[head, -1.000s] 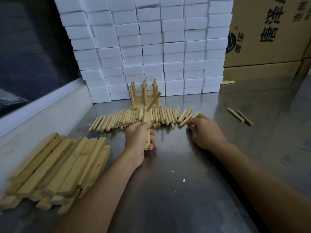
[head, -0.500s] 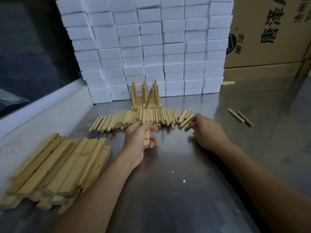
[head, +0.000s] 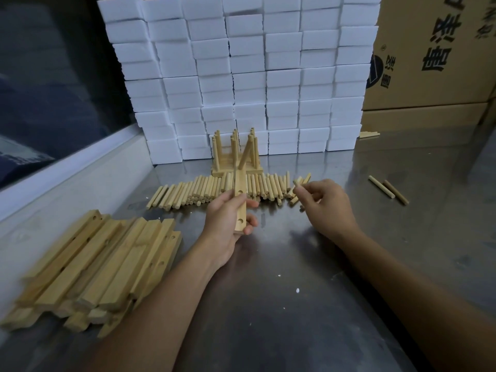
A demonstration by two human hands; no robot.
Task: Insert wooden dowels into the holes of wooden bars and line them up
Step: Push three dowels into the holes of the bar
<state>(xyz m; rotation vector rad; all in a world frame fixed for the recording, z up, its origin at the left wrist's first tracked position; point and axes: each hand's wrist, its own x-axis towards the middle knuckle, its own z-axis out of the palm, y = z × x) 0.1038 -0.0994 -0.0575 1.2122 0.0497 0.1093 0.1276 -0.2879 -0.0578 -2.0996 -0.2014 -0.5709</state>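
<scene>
Left hand [head: 228,224] still grips the bar [head: 240,202] (one dowel seated at its far end) above the table [head: 295,304]. Right hand [head: 322,205] has lifted off the dowel row [head: 214,189], now pinching a dowel [head: 298,181].

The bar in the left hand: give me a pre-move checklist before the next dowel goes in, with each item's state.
1. Bar gripped: ok, the left hand curls round its near half.
2. Free holes showing: ok, two open holes face up, one above the fingers and one near the bar's near end.
3. First dowel seated: cannot tell, it stands tilted at the bar's far end and the joint is blurred.
4. Next dowel in hand: ok, the right hand pinches one beside the dowel row.
5. Dowel lined up with a hole: not ok, it is off to the bar's right.
6. Finished bars out of the way: ok, they stand behind the row.
</scene>
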